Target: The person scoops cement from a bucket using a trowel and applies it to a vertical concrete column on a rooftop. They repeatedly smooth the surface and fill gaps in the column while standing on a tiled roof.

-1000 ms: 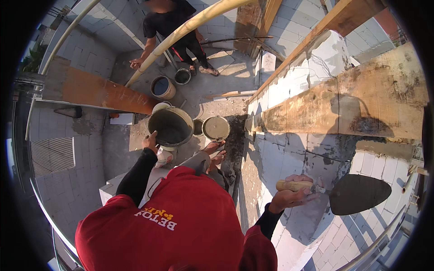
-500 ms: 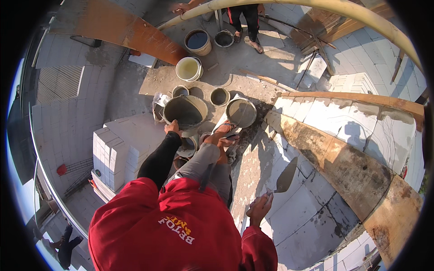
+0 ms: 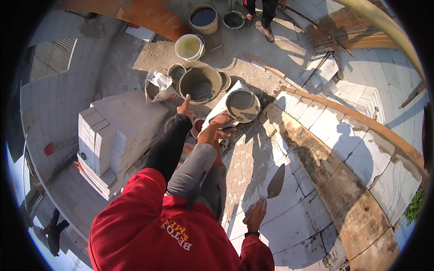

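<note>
My left hand (image 3: 184, 108), arm stretched forward in a black sleeve, grips the near rim of a wide dark bucket (image 3: 213, 93) with wet grey residue inside. My right hand (image 3: 255, 214) is closed round the handle of a pointed trowel (image 3: 276, 181), its blade aimed forward above the pale blocks. To the right of the wide bucket stands another bucket (image 3: 243, 105) of grey mortar, close by my feet. A smaller bucket (image 3: 176, 72) sits at the wide bucket's left, and one more is partly hidden behind its right side.
A torn white bag (image 3: 159, 81) and stacked white blocks (image 3: 97, 135) lie left. Farther off are a bucket of yellowish water (image 3: 189, 47), one of dark liquid (image 3: 203, 20), and a co-worker's legs (image 3: 266, 18). A stained plank (image 3: 337, 176) runs along the right.
The wide bucket has moved forward and right in my left hand, now partly covering a smaller bucket. My view has shifted; the trowel stays in my right hand.
</note>
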`<state>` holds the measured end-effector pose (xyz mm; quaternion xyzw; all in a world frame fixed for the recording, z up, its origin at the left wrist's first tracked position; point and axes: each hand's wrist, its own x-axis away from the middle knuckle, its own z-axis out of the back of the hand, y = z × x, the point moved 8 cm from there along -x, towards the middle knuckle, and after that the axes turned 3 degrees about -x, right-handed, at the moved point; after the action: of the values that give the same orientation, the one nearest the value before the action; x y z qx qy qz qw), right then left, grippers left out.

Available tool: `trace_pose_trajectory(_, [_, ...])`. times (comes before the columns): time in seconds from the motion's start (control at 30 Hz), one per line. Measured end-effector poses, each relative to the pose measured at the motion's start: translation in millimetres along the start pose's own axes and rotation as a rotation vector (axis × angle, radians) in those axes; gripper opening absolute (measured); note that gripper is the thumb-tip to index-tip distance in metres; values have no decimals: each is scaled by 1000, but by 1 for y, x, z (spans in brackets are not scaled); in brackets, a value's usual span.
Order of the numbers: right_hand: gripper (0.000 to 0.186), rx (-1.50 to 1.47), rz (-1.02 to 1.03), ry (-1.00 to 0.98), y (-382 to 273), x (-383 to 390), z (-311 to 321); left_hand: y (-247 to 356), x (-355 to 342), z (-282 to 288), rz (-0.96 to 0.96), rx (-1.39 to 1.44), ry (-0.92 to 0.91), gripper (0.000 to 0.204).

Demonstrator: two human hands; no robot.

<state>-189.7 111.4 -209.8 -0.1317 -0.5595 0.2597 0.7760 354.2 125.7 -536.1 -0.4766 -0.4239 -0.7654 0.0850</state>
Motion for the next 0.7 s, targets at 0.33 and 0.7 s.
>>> trace_pose_trajectory(0.33, [44, 44, -86, -110, 36, -29, -24, -66, 91, 39, 158, -487, -159, 86])
trace_pose_trajectory(0.7, [48, 823, 206, -158, 45, -207, -100, -50, 121, -32, -32, -688, -293, 71])
